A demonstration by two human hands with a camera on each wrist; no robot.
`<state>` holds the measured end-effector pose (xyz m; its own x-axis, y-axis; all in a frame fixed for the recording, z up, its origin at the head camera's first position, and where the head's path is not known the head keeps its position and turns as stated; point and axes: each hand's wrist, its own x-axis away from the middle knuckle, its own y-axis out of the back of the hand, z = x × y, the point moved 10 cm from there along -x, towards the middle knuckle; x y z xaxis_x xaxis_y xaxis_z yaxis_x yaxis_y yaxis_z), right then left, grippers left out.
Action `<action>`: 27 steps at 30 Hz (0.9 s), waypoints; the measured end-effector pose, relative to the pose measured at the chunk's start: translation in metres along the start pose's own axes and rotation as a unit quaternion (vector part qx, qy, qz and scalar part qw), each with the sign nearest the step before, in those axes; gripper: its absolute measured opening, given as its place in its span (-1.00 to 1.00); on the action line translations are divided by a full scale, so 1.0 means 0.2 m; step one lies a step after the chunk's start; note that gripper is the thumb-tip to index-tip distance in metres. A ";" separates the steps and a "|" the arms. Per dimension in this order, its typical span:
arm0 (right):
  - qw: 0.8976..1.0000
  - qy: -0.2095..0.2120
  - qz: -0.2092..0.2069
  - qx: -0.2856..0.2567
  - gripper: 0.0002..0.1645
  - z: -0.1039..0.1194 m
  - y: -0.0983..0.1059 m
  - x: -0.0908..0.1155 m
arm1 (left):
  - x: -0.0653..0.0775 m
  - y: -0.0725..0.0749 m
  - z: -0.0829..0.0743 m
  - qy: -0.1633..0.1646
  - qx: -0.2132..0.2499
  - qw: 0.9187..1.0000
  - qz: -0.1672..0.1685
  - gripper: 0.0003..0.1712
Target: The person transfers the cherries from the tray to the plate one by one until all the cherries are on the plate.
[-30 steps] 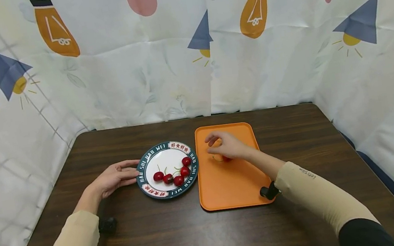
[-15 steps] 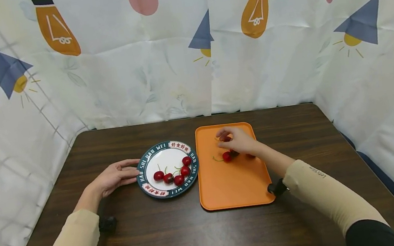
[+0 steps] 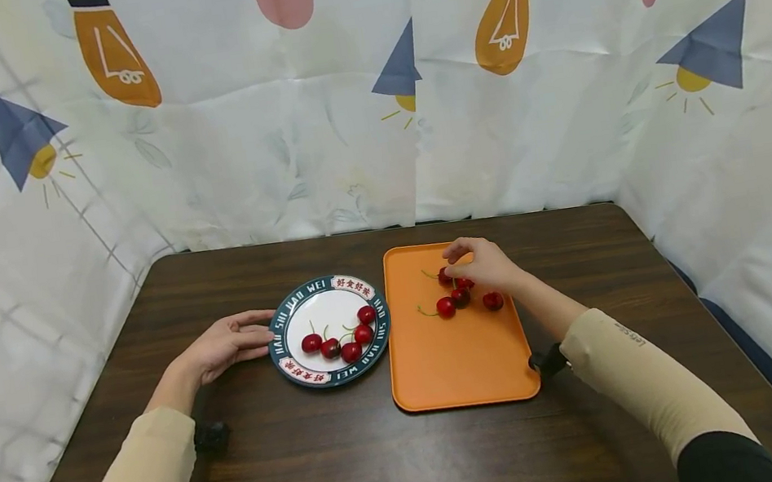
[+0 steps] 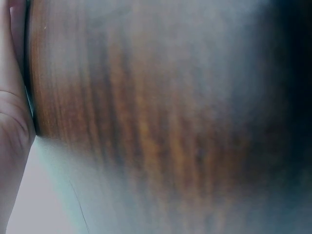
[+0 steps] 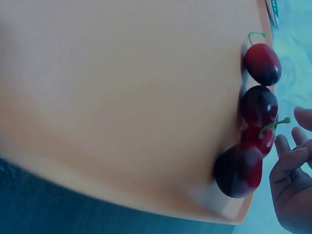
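In the head view, my left hand (image 3: 229, 348) rests at the left rim of a round plate (image 3: 286, 372) with a dark green lettered border, its fingers extended against the edge. Several red cherries (image 3: 351, 352) with stems lie on the plate's white middle. Over the back of the orange tray (image 3: 459, 371) hovers my right hand (image 3: 487, 264), fingers bent loosely and thumb apart. Its fingertips are close by a cherry (image 3: 445, 275); more cherries (image 3: 446, 307) lie around it on the tray. In the right wrist view, a gap shows between thumb and fingers, with nothing in it.
Plate and tray stand side by side, almost touching, on a dark wooden table (image 3: 299, 467). A patterned curtain (image 3: 314, 152) hangs behind the table and along its sides. The tray has a low raised rim.
My right hand has moved right and back over the tray, uncovering cherries that it hid before. The left hand, the plate and its cherries have stayed in place.
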<state>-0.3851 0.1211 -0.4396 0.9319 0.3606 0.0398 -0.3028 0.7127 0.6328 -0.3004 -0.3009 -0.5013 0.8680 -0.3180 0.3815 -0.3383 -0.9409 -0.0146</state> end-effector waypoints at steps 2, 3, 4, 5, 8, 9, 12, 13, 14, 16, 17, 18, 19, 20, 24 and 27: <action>1.000 -0.007 0.003 0.001 -0.59 -0.02 0.00 -0.01 | 0.00 0.00 0.00 -0.001 -0.001 1.000 0.000 -0.21; 1.000 -0.007 0.005 0.002 -0.59 -0.03 -0.01 -0.01 | 0.00 0.00 0.00 0.000 0.000 1.000 0.000 -0.22; 1.000 -0.006 0.007 0.004 -0.59 -0.03 -0.01 -0.01 | 0.00 0.00 0.00 0.000 0.000 1.000 -0.001 -0.21; 1.000 -0.005 0.009 0.006 -0.59 -0.04 -0.02 -0.02 | 0.00 0.00 0.00 0.001 -0.001 1.000 -0.001 -0.21; 1.000 -0.001 0.012 0.009 -0.59 -0.04 -0.03 -0.02 | 0.00 0.01 0.01 0.001 -0.004 1.000 -0.003 -0.20; 1.000 0.000 0.012 0.012 -0.59 -0.04 -0.03 -0.02 | 0.00 0.01 0.01 0.002 -0.005 1.000 -0.004 -0.20; 1.000 0.001 0.016 0.023 -0.59 -0.04 -0.04 -0.03 | 0.00 0.01 0.01 0.002 -0.007 1.000 -0.005 -0.20; 0.999 0.001 0.018 0.027 -0.59 -0.03 -0.05 -0.03 | 0.00 0.01 0.01 0.002 -0.008 1.000 -0.006 -0.20; 0.999 0.001 0.020 0.033 -0.59 -0.03 -0.05 -0.03 | 0.00 0.01 0.01 0.002 -0.008 1.000 -0.006 -0.20; 0.999 0.003 0.024 0.040 -0.59 -0.03 -0.05 -0.03 | 0.00 0.01 0.01 0.003 -0.008 1.000 -0.006 -0.20; 0.999 0.002 0.025 0.043 -0.59 -0.03 -0.06 -0.03 | 0.00 0.01 0.01 0.003 -0.008 1.000 -0.006 -0.20; 0.999 0.003 0.027 0.046 -0.59 -0.03 -0.06 -0.04 | 0.00 0.01 0.01 0.003 -0.008 1.000 -0.006 -0.20; 0.998 0.003 0.027 0.048 -0.59 -0.03 -0.06 -0.04 | 0.00 0.01 0.01 0.003 -0.008 1.000 -0.007 -0.20; 0.998 0.003 0.028 0.049 -0.58 -0.03 -0.06 -0.04 | 0.00 0.01 0.01 0.004 -0.008 1.000 -0.007 -0.20; 0.998 0.001 0.027 0.057 -0.57 -0.03 -0.07 -0.05 | 0.00 0.01 0.01 0.003 -0.009 1.000 -0.007 -0.20; 0.998 -0.001 0.026 0.062 -0.57 -0.04 -0.07 -0.05 | 0.00 0.01 0.01 0.003 -0.009 1.000 -0.008 -0.19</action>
<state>-0.3924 0.1117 -0.4552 0.9158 0.3940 0.0776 -0.3248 0.6134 0.7199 -0.3005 -0.3031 -0.5027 0.8711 -0.3025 0.3868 -0.3311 -0.9436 0.0078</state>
